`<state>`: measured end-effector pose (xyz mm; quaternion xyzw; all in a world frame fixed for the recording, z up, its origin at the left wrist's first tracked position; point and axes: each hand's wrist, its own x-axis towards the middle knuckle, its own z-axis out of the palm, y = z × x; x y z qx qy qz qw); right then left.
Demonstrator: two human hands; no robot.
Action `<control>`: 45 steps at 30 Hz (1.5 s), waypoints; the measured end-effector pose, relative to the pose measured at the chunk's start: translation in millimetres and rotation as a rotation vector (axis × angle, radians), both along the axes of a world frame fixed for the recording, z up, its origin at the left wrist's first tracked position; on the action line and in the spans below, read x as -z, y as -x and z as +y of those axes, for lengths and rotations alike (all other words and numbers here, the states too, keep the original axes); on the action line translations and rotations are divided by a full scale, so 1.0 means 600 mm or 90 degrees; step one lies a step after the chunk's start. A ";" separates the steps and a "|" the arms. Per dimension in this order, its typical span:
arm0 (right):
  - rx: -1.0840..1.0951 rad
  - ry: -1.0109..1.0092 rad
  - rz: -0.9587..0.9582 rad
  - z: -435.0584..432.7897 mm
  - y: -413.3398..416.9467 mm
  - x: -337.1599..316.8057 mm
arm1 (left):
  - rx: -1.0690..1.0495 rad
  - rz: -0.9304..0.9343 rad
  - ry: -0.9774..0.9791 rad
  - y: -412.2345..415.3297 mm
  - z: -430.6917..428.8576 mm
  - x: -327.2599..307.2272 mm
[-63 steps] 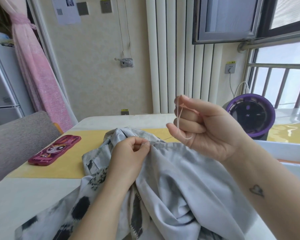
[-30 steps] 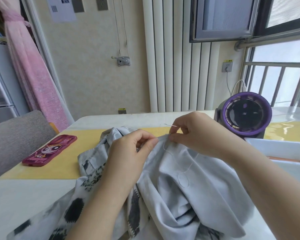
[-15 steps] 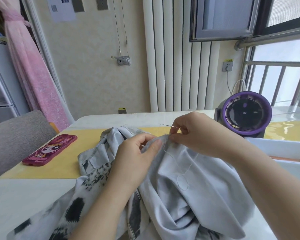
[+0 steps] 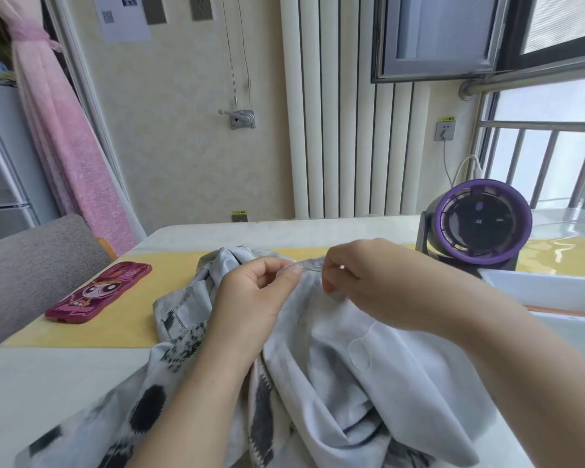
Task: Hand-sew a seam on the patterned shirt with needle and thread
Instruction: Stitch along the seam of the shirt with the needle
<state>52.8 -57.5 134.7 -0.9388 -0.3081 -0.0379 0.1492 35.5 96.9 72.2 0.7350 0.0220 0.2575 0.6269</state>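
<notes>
The grey shirt (image 4: pixel 335 376) with black patterned patches lies bunched on the table, its pale inner side turned up. My left hand (image 4: pixel 254 298) pinches the folded seam edge between thumb and fingers. My right hand (image 4: pixel 375 285) pinches the thin needle (image 4: pixel 313 269), which lies nearly level and points left into the fabric edge beside the left thumb. Pale thread (image 4: pixel 358 352) trails from the seam and forms a loose loop on the cloth below my right wrist.
A pink cartoon phone case (image 4: pixel 98 292) lies on the yellow mat (image 4: pixel 122 319) at the left. A purple round fan (image 4: pixel 480 224) stands at the back right, with a white tray (image 4: pixel 554 292) beside it. A grey chair back (image 4: pixel 31 265) is at the left.
My right hand came down from holding the thread raised and brought the needle to the seam. The needle now points left into the edge next to my left thumb.
</notes>
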 end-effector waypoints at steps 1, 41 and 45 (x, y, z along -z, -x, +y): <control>0.007 0.003 0.001 0.000 0.000 0.000 | 0.002 0.003 0.010 0.000 0.000 0.000; -0.162 -0.250 0.080 0.007 -0.013 0.002 | -0.041 -0.045 0.096 -0.009 0.002 0.009; -0.238 -0.268 0.137 0.002 -0.020 0.007 | -0.021 -0.055 0.100 -0.008 -0.001 0.006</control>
